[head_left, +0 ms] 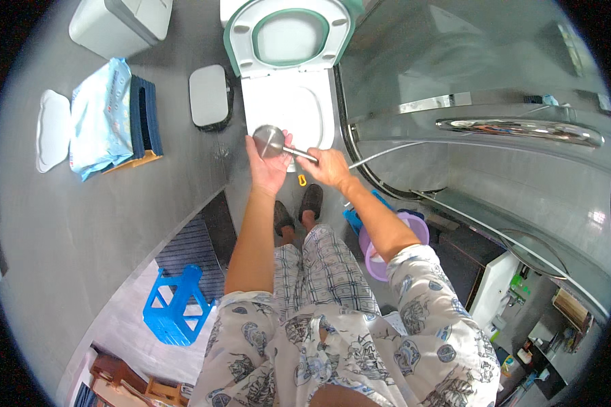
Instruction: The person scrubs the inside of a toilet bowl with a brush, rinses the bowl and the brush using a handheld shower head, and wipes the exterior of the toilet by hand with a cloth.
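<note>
My right hand [330,167] is closed round the slim handle of a hand shower [269,140]. Its round brushed-metal head points to the left, and a thin pale line like a hose [385,153] runs off to the right from the hand. Palm up, my left hand [270,169] lies open under the head, thumb on one side and fingers partly hidden behind it. Whether the left palm touches the head I cannot tell. Just beyond both hands stands a white toilet [248,102] with its green-edged seat [234,51] raised.
On the left are a small grey-lidded bin [209,97], a blue-and-white package [103,119] and a large white bin [112,27]. A blue stool [173,312] stands lower left. Glass shower panels with a chrome handle [519,130] lie right, above a purple basin [417,227].
</note>
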Demonstrator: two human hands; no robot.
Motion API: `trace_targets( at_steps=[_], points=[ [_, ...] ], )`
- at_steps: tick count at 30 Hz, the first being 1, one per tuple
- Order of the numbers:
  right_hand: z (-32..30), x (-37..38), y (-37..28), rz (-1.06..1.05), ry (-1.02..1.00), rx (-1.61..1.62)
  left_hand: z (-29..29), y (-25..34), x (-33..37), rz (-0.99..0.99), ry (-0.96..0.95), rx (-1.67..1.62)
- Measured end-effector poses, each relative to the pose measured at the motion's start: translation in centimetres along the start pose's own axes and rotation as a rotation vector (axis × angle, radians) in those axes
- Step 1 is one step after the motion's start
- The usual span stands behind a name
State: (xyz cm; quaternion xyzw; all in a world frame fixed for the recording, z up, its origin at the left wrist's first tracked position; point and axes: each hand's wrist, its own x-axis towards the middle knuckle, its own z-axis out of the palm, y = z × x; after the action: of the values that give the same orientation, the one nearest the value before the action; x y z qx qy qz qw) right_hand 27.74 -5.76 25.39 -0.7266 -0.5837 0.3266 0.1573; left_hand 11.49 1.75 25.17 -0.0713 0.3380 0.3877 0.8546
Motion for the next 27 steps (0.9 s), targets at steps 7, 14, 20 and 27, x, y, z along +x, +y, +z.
trace_targets(
  at_steps=[7,14,20,27],
  points=[
    [0.7,1.2,2.0,0.314,0.110,0.852,2.9,-4.7,-0.5,0.077,0.266,0.025],
    [-3.2,7.3,1.4,0.608,-0.538,1.268,5.4,-7.8,-1.3,0.147,0.202,0.059],
    [-9.4,-0.3,3.5,0.455,-0.139,1.186,5.7,-4.5,-0.8,0.124,0.211,-0.010],
    [-25.1,-22.2,17.9,0.570,0.437,0.849,5.5,-5.5,1.9,0.077,0.083,0.093]
  ],
)
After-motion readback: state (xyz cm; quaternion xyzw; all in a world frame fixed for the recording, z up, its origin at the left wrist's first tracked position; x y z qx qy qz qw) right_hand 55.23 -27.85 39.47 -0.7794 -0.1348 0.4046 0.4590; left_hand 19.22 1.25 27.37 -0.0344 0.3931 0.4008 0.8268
